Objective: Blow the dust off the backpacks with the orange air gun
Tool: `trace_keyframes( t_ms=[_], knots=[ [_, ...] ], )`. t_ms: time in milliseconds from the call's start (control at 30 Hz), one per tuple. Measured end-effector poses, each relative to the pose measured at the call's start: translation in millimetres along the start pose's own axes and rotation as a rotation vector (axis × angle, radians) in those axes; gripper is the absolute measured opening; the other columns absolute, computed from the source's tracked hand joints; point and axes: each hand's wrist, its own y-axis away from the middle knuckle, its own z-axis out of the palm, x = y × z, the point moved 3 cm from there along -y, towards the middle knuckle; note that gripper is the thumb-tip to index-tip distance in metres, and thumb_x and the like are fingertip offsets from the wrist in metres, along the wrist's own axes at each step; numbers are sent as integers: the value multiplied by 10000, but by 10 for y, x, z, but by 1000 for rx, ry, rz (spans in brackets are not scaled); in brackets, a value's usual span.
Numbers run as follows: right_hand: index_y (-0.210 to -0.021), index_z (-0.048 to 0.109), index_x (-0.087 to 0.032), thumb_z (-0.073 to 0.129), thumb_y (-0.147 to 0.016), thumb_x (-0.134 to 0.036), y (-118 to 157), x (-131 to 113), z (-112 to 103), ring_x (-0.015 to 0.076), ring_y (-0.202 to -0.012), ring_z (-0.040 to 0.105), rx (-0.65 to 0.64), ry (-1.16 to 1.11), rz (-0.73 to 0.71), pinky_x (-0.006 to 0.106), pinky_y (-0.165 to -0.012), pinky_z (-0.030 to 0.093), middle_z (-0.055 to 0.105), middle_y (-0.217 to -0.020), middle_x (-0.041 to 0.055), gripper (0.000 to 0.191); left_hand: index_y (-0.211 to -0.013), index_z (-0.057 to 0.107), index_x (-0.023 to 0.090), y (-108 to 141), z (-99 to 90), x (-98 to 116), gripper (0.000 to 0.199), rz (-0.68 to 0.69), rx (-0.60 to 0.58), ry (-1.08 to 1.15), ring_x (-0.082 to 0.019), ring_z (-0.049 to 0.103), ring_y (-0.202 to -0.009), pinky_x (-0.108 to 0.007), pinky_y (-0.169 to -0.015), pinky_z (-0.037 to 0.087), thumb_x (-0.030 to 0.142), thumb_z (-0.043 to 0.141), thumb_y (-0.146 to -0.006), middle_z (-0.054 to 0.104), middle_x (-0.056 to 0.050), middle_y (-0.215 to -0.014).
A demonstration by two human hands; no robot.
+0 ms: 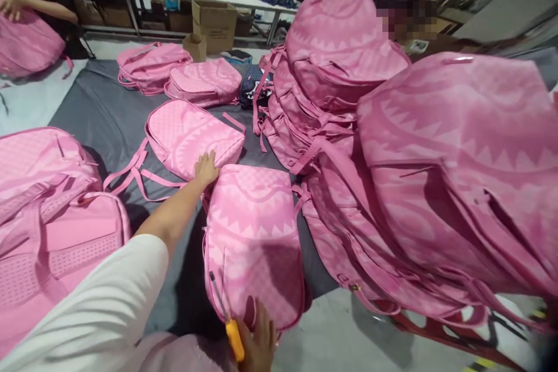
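Note:
A pink backpack (255, 226) with a zigzag tooth pattern lies flat in front of me, its lower end towards me. My right hand (260, 334) is at that lower end, with a thin-shafted, yellow-handled tool (234, 340) resembling a screwdriver held along the thumb side. The tool's shaft points up and left over the pack. My left hand (206, 168) reaches forward, fingers spread, against the near edge of another pink backpack (192, 133), beside the first pack's top corner. Loose straps (139, 171) trail from that second pack.
Pink backpacks are stacked high on the right (457, 145), and more lie at left (56, 215) and at the back (152, 64). Dark grey cloth (104, 99) covers the table. Another person's hand (13, 4) holds a pink bag at far left. Cardboard boxes (213, 26) stand behind.

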Motion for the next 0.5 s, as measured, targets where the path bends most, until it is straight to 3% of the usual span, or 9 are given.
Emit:
trace_keyframes(
  t_ms=[100,200,267,367,433,500],
  knots=[
    [-1067,671,-580,632,-579,-441,-189,-3,273,440,-1239,546,63,115,-99,721,-941,431,540,-1409,-109,509,-1423,483,185,-210,90,-363,562,-107,-137,-15,-323,618,-1159,-407,-922,497,361,553,-894,657,-172,-1256],
    [-1141,674,-370,576,-677,-299,-651,-22,349,404,-1323,487,5,142,-154,684,-1025,384,419,-1537,19,480,-1329,580,203,-171,-66,-1040,455,-172,-130,-41,-296,648,-1108,-346,-870,499,370,520,-910,702,-142,-1177],
    [-1144,668,-226,506,-769,-192,-1140,-70,368,366,-1345,469,-19,152,-202,644,-1114,294,423,-1529,136,410,-1318,599,217,-37,-295,-1514,443,-195,-85,-77,-282,638,-1129,-320,-876,483,356,526,-904,699,-123,-1203],
    [-1121,675,-185,462,-860,-198,-1983,-178,450,353,-1414,366,-56,159,-244,620,-1140,238,437,-1511,161,337,-1263,651,234,220,-710,-2031,421,-216,12,-116,-274,662,-1052,-292,-813,471,375,554,-879,736,-92,-1107],
    [-1154,669,-191,464,-887,-212,-2512,-267,531,353,-1406,367,-88,182,-218,639,-1137,200,444,-1507,159,337,-1169,699,225,370,-977,-2194,380,-228,97,-94,-253,678,-943,-266,-733,457,404,552,-868,751,-67,-972],
    [-1159,654,-166,458,-912,-209,-2978,-369,612,343,-1427,332,-123,183,-152,648,-1143,158,393,-1540,176,318,-1078,716,194,488,-1233,-2221,363,-234,172,-37,-207,665,-816,-232,-648,430,426,547,-855,728,-33,-833]
  ],
)
